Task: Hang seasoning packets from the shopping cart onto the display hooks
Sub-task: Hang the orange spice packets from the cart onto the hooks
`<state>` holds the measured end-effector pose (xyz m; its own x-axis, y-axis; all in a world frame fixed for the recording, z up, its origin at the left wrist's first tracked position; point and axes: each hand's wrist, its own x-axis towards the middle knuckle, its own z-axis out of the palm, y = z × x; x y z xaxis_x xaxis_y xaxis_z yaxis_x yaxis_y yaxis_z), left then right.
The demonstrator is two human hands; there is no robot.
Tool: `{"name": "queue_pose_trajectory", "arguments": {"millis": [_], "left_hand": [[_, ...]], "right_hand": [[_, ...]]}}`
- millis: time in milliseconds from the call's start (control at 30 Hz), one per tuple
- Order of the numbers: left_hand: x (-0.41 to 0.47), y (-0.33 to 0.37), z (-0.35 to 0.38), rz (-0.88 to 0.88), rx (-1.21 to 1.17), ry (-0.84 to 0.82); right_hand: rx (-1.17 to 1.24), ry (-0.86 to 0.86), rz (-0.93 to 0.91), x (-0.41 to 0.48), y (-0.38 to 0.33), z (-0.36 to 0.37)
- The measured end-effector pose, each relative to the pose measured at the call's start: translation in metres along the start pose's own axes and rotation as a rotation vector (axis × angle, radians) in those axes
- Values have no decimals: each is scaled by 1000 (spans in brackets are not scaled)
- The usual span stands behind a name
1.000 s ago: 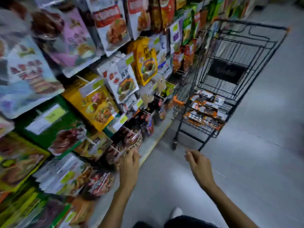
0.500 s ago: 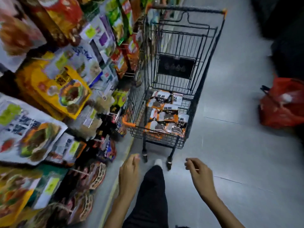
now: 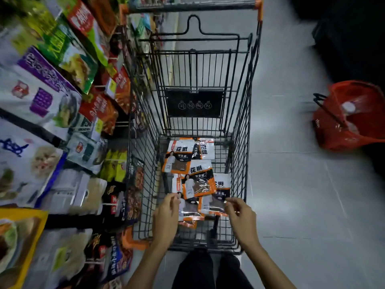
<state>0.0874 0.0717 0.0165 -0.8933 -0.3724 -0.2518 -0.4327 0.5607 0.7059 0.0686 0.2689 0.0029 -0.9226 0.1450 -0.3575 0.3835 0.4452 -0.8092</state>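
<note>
A black wire shopping cart (image 3: 239, 142) with orange corners stands directly in front of me. Several orange-and-white seasoning packets (image 3: 195, 180) lie flat on its floor. My left hand (image 3: 165, 220) reaches into the near end of the cart, its fingertips at the edge of the nearest packet. My right hand (image 3: 241, 220) is beside it on the right, fingers pinched at the corner of another packet (image 3: 212, 205). Whether either hand grips a packet is unclear. The display hooks (image 3: 108, 204) full of hanging packets line the shelf on the left.
Rows of coloured bags (image 3: 41, 97) hang close against the cart's left side. A red shopping basket (image 3: 350, 117) sits on the grey tile floor to the right. My dark-trousered legs (image 3: 208, 270) stand at the cart's near end.
The view has swung from the shelf to straight over the cart. Both hands have moved forward from outside the cart down into it, onto the nearest packets.
</note>
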Motion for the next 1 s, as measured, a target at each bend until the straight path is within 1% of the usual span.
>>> {"name": "queue_pose_trajectory", "arguments": {"millis": [100, 267, 333, 433, 533, 633, 733, 867, 1000], "left_hand": [[43, -14, 26, -34, 93, -42], [101, -52, 70, -165, 186, -105], [118, -67, 89, -199, 159, -148], [143, -86, 119, -240, 80, -151], [164, -96, 148, -299, 126, -199], [181, -107, 174, -379, 181, -241], [185, -106, 191, -473, 203, -191], [187, -110, 196, -582, 81, -139], [171, -124, 169, -765, -34, -191]], "right_hand": [[-5, -30, 93, 47, 6, 31], [-29, -28, 268, 115, 43, 80], [-64, -19, 335, 134, 66, 92], [-189, -1, 403, 149, 100, 105], [-259, 68, 457, 153, 121, 117], [-300, 85, 474, 155, 133, 128], [-327, 100, 452, 155, 141, 133], [-360, 115, 419, 152, 142, 134], [-361, 116, 377, 151, 139, 134]]}}
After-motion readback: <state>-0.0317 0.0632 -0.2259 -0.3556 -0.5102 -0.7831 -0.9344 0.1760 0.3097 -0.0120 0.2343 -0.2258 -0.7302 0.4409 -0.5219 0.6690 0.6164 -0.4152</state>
